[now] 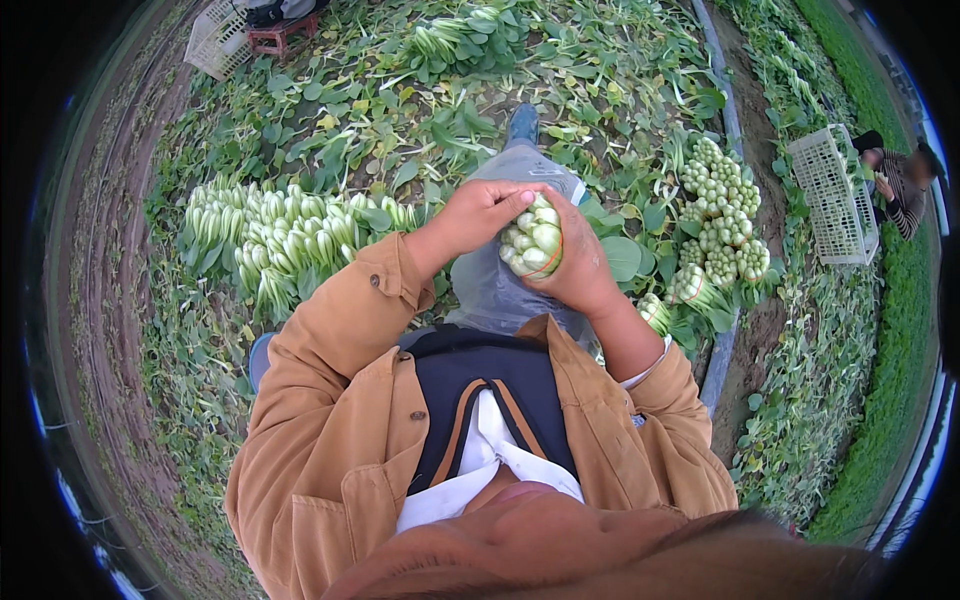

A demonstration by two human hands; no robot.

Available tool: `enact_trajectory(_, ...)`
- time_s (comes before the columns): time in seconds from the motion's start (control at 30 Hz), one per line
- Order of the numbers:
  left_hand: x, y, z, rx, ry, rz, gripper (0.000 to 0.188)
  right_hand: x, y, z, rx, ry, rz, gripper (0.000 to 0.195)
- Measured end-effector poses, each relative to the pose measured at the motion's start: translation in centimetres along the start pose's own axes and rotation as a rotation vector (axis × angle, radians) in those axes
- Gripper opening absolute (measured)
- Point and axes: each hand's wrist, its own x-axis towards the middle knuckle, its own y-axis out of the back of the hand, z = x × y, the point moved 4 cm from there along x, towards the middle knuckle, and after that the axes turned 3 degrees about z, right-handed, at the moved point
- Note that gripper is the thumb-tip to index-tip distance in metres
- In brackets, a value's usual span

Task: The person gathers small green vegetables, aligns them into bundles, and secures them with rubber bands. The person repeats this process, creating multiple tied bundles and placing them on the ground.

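Observation:
A bunch of bok choy (531, 238) is between my hands above my lap, its pale stem ends turned towards me. A thin red rubber band circles it. My right hand (576, 251) wraps around the right side of the bunch. Over its far left edge lies my left hand (480, 212), thumb against the stems and fingers reaching across to the right hand; the fingertips are partly hidden. Clear plastic sheeting (487, 281) covers my leg beneath. Loose bok choy (292, 225) lies in rows to the left, and banded bunches (720, 217) stand at the right.
Another bok choy pile (465, 41) lies ahead, past my boot (523, 124). Cut leaves litter the soil. A grey hose (724, 97) runs along the right. Beyond it, a person (904, 187) is beside a white crate (834, 196). A second crate (217, 41) and red stool (281, 36) are far left.

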Motion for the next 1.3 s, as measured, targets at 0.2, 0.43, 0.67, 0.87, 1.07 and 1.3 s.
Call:
enact_trajectory(0.2,-3.3,-0.9,-1.7,-0.089,-0.072,0.337,0.026,1.4,1.9,3.3,0.606,-0.384,-0.091,0.113)
enact_trajectory(0.43,-5.5,-2.8,-0.6,0.422,-0.426,0.344,0.026,2.0,1.4,5.3,0.745,-0.519,-0.150,0.112)
enact_trajectory(0.67,-5.4,-2.5,-1.2,0.653,-0.487,0.366,0.016,2.1,0.4,5.2,0.569,-0.462,-0.171,0.108)
enact_trajectory(0.87,-6.1,-0.6,-0.3,0.607,-0.474,0.363,0.022,2.1,0.7,3.0,0.347,-0.381,-0.118,0.109)
enact_trajectory(1.07,-3.7,-2.0,2.0,0.245,-0.277,0.327,0.075,2.3,-0.1,-1.3,-0.059,-0.182,-0.114,0.113)
enact_trajectory(1.3,-2.6,-2.7,0.8,0.357,-0.287,0.447,0.063,1.1,-1.6,-1.5,-0.208,0.121,0.023,0.107)
